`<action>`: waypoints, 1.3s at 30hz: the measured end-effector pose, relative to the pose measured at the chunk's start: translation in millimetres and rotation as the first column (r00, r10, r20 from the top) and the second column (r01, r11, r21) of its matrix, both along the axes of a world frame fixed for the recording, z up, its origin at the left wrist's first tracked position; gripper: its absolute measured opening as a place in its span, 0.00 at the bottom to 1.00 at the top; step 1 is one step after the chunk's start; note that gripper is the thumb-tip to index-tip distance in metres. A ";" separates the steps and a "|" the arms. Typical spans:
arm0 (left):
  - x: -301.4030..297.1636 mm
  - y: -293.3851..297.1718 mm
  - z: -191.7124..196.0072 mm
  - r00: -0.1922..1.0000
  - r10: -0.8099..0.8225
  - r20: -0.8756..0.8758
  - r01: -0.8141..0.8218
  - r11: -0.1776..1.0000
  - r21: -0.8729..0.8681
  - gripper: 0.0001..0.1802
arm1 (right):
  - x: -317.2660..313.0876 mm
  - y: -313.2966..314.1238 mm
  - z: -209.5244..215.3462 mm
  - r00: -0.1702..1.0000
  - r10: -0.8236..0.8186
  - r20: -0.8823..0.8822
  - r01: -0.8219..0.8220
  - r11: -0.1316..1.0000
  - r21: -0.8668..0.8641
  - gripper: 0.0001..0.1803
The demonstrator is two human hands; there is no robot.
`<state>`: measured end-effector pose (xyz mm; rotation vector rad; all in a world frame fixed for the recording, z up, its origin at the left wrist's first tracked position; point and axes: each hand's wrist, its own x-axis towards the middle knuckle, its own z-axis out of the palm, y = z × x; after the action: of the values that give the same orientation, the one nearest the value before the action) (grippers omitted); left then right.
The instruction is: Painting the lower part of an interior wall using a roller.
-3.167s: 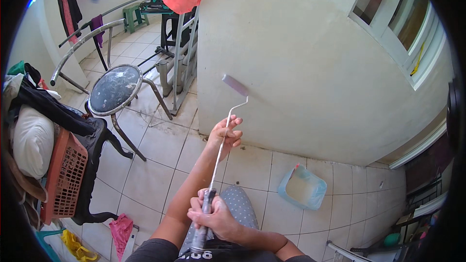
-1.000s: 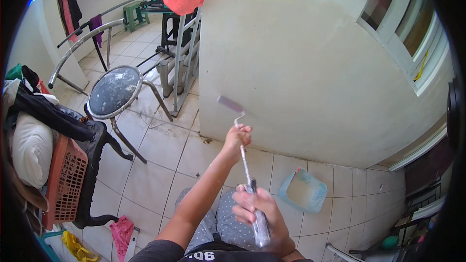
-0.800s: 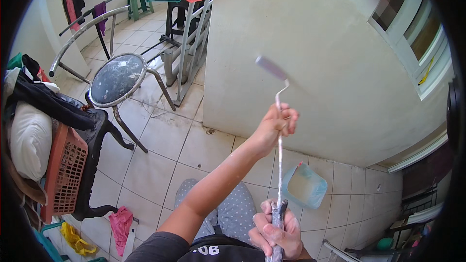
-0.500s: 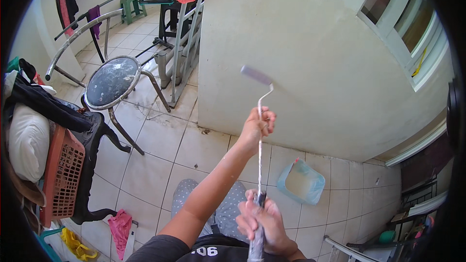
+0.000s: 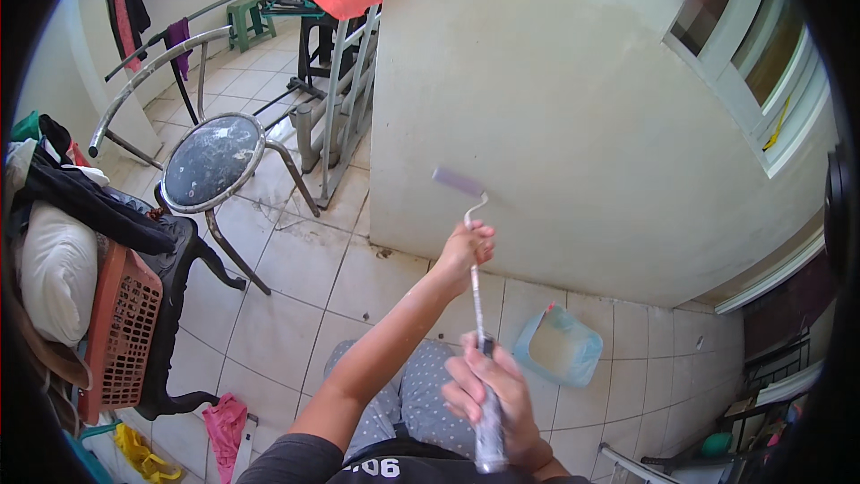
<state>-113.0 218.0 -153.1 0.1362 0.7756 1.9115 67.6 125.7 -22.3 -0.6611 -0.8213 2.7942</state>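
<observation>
A long-handled paint roller point(image 5: 477, 305) runs up from my body toward the pale wall point(image 5: 573, 116). Its purplish roller head lies against or very near the wall's lower part; contact is hard to tell. With my arm stretched forward, my left hand point(image 5: 467, 249) is closed around the metal rod just below the bend. Close to my body, my right hand point(image 5: 491, 387) grips the dark and whitish handle. A light blue plastic container point(image 5: 582, 350) with cloudy pale liquid inside stands on the tiles at the wall's foot, right of the rod.
A worn round-seated metal chair point(image 5: 215, 161) stands at the left, near a metal ladder point(image 5: 345, 99) by the wall corner. Below it, a black chair holds clothes and an orange basket point(image 5: 125, 332). Pink cloth point(image 5: 224, 426) lies on the floor. A window point(image 5: 752, 45) is upper right.
The roller head has moved down the wall and slightly left. My left hand has come lower with the rod, and both hands keep their hold.
</observation>
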 end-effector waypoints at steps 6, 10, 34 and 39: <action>16.8 3.6 92.7 0.971 -0.075 -0.228 0.147 0.938 0.315 0.22 | 26.0 -23.2 16.1 0.990 -0.050 -0.131 0.075 0.978 0.192 0.08; 7.0 0.0 133.4 0.915 -0.024 -0.404 0.241 0.834 0.496 0.33 | 7.2 -23.0 -10.4 0.987 -0.077 -0.140 0.137 0.860 0.492 0.10; 56.0 -60.7 -14.1 0.668 -0.366 -0.648 0.322 0.927 -0.191 0.26 | 114.1 12.1 -263.5 0.879 -0.413 0.240 0.084 0.628 0.774 0.21; 64.1 -81.1 -31.0 0.620 -0.486 -0.616 0.369 0.873 -0.319 0.23 | 195.3 21.1 -262.0 0.704 -0.646 0.295 0.050 0.460 0.887 0.18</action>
<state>-48.8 136.9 -184.1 0.8963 1.2533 1.2944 262.9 146.8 -284.3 -1.3219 -1.6949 1.4037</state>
